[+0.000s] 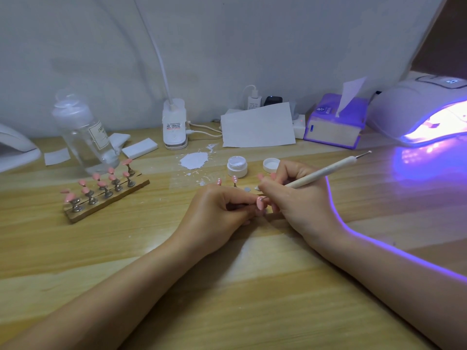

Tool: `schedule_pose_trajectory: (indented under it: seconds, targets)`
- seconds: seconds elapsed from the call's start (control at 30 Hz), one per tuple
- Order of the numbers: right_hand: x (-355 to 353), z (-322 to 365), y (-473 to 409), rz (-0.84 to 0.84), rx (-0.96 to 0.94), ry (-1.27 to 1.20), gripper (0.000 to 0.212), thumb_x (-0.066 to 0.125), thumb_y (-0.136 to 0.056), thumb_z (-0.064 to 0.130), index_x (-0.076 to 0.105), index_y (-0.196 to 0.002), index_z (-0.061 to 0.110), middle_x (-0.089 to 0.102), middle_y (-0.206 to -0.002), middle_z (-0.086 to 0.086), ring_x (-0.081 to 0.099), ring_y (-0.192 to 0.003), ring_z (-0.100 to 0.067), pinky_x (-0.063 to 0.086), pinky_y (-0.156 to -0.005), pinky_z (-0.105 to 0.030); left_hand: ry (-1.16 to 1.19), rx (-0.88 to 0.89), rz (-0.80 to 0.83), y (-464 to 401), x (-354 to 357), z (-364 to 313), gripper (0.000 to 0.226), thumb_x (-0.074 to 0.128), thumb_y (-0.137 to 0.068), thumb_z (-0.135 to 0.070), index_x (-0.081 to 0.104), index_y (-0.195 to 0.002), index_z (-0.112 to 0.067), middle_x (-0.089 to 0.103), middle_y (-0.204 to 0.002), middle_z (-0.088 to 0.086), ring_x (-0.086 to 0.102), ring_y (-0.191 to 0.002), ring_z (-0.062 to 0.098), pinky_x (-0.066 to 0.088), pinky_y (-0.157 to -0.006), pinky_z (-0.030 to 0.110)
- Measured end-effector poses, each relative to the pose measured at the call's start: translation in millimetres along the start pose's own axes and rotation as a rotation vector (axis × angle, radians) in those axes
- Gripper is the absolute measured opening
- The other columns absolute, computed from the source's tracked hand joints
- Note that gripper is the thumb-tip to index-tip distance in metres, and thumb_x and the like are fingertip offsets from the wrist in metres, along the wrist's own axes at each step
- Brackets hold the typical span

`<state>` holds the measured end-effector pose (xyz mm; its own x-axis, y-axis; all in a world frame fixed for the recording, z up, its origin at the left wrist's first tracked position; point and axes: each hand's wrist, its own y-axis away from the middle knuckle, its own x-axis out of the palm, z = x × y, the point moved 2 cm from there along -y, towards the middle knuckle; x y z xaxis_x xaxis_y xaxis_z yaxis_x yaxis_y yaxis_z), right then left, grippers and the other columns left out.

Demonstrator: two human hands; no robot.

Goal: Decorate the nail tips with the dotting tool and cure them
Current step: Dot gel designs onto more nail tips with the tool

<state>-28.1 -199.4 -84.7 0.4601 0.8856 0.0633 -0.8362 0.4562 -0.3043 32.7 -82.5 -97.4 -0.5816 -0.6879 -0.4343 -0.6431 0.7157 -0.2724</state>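
Near the bench's middle, a pink nail tip [260, 202] is pinched in the left hand [222, 213], while the dotting tool [326, 170], gripped by the right hand [295, 195], is slanted down-left onto it.

Thirteen pink nail tips [102, 184] (two dotted)

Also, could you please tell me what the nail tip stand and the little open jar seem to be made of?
The nail tip stand: a matte brown base, probably wood, with shiny, metal-looking stems. The open jar: smooth white walls with a faint sheen, likely plastic.
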Motion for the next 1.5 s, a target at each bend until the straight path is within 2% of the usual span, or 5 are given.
schedule_pose_trajectory:
  seconds: [0.3,0.57,1.1,1.23,1.5]
  targets:
    - [-0.1,0.4,0.6,-0.007,0.017,0.007,0.041,0.058,-0.082,-0.005,0.034,-0.052,0.01,0.044,-0.033,0.006,0.053,-0.04,-0.018,0.04,-0.041,-0.016,-0.024,-0.01,-0.002,0.2,0.2,0.7,0.019,0.066,-0.081,-0.005,0.075,-0.086,-0.022,0.073,-0.077,-0.003,0.057,-0.067,0.006,0.051,-0.078,0.036]
    - [0.1,0.6,0.7,-0.005,0.012,0.011,0.041,0.057,-0.082,-0.006,0.034,-0.052,0.009,0.044,-0.032,0.005,0.052,-0.039,-0.017,0.04,-0.041,-0.017,-0.02,-0.005,-0.004,0.4,0.0,-1.0,0.02,0.066,-0.081,-0.003,0.075,-0.085,-0.021,0.073,-0.076,-0.004,0.057,-0.067,0.004,0.053,-0.067,0.031]
    - [0.1,0.4,0.6,-0.005,0.011,-0.008,0.041,0.057,-0.082,-0.007,0.034,-0.052,0.008,0.043,-0.032,0.004,0.052,-0.038,-0.015,0.04,-0.04,-0.015,-0.018,0.001,-0.002,0.1,0.4,0.7,0.02,0.066,-0.081,-0.004,0.074,-0.081,-0.023,0.073,-0.077,-0.005,0.057,-0.067,0.003,0.053,-0.067,0.027]
    - [0.5,-0.5,-0.5,-0.016,0.023,-0.029,0.041,0.057,-0.083,-0.007,0.033,-0.052,0.009,0.041,-0.033,0.004,0.053,-0.036,-0.014,0.041,-0.039,-0.017,0.012,-0.008,-0.002,0.3,0.2,0.2,0.021,0.065,-0.081,-0.002,0.075,-0.083,-0.021,0.073,-0.076,-0.007,0.057,-0.067,-0.001,0.051,-0.063,0.018]
    - [-0.6,-1.2,-0.6,-0.011,0.015,-0.028,0.04,0.057,-0.082,-0.007,0.034,-0.053,0.008,0.041,-0.034,0.004,0.053,-0.037,-0.014,0.042,-0.04,-0.019,-0.008,-0.007,-0.005,0.1,0.0,0.6,0.014,0.067,-0.081,-0.007,0.076,-0.083,-0.017,0.073,-0.076,-0.001,0.056,-0.065,0.005,0.052,-0.065,0.027]
